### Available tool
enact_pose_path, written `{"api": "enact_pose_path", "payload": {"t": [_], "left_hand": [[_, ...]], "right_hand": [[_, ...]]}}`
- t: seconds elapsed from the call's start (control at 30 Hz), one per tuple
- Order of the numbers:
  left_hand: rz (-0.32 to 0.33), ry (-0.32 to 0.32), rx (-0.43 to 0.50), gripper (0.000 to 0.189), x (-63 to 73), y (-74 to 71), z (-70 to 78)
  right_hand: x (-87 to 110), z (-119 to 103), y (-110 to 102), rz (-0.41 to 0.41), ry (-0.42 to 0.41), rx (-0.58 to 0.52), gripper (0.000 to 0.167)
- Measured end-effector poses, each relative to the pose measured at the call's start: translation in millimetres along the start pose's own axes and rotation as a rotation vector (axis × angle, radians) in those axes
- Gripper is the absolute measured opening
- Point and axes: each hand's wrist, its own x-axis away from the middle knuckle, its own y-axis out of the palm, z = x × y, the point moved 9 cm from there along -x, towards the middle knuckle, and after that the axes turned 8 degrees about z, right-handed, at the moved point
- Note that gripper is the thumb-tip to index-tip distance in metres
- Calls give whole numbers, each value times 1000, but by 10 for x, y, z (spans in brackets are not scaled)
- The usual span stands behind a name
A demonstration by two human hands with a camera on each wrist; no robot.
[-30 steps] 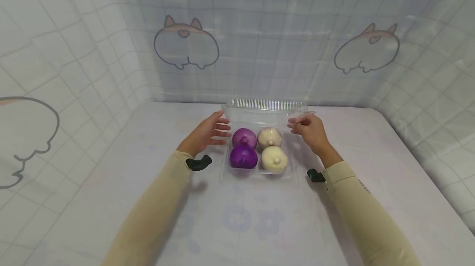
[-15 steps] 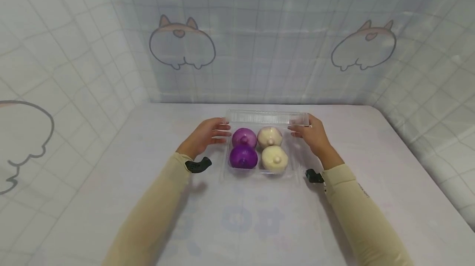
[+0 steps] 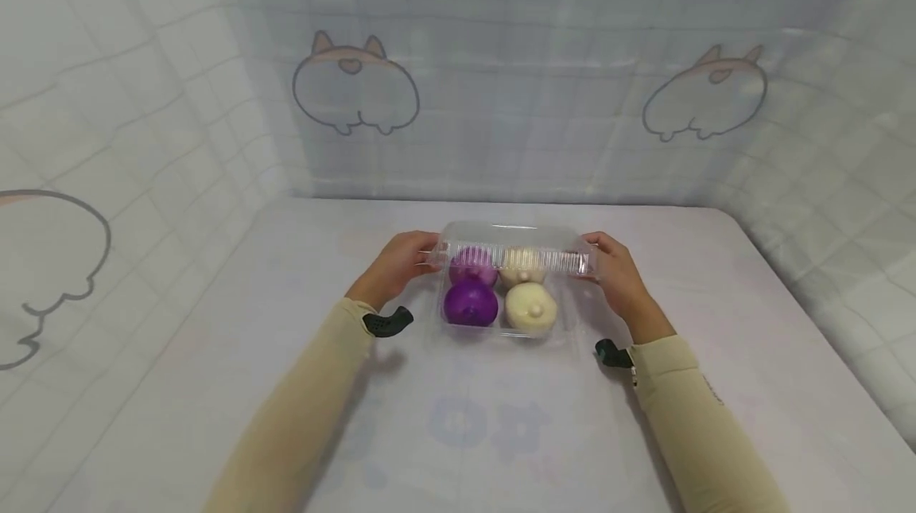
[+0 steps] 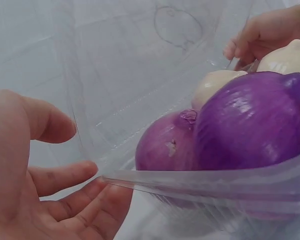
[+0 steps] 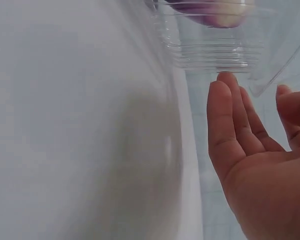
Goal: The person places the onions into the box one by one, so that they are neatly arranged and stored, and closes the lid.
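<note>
A clear plastic clamshell box (image 3: 565,314) holds two purple onions (image 3: 470,304) on the left and two pale onions (image 3: 530,308) on the right. Its hinged lid (image 3: 511,235) leans forward over the far pair, partly closed. At the box's far left corner is my left hand (image 3: 399,260), fingertips right at the edge; in the left wrist view its thumb and fingers (image 4: 65,177) stand apart around the corner. My right hand (image 3: 619,270) is beside the lid's right end. The right wrist view has its fingers (image 5: 222,120) extended towards the ribbed plastic wall (image 5: 215,55).
The box stands on a pale printed tablecloth (image 3: 458,425). A white grid-patterned curtain (image 3: 529,99) with cartoon animals hangs behind the table and along both sides. A dark band piece (image 3: 389,322) sits at the left wrist, another (image 3: 612,353) at the right.
The lid has swung forward and down from upright to over the far onions. Both hands have moved with it, the right hand shifting outward from above the rim to the lid's right end.
</note>
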Motion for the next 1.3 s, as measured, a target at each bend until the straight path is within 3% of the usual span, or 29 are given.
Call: {"api": "enact_pose_path", "payload": {"t": [0.2, 0.4, 0.5, 0.7, 1.0, 1.3], "left_hand": [[23, 1, 60, 39, 31, -2, -66], [30, -26, 98, 40, 38, 85, -107], [35, -39, 77, 41, 54, 97, -126], [71, -44, -15, 44, 136, 52, -164], [156, -43, -35, 55, 376, 3, -245], [114, -23, -76, 49, 573, -40, -328]], "right_hand": [[59, 75, -57, 26, 55, 37, 40], [120, 89, -132, -22, 49, 113, 52], [125, 91, -162, -22, 43, 160, 50], [141, 128, -142, -53, 51, 128, 46], [165, 131, -142, -106, 25, 204, 50], [182, 159, -43, -118, 54, 198, 50]]}}
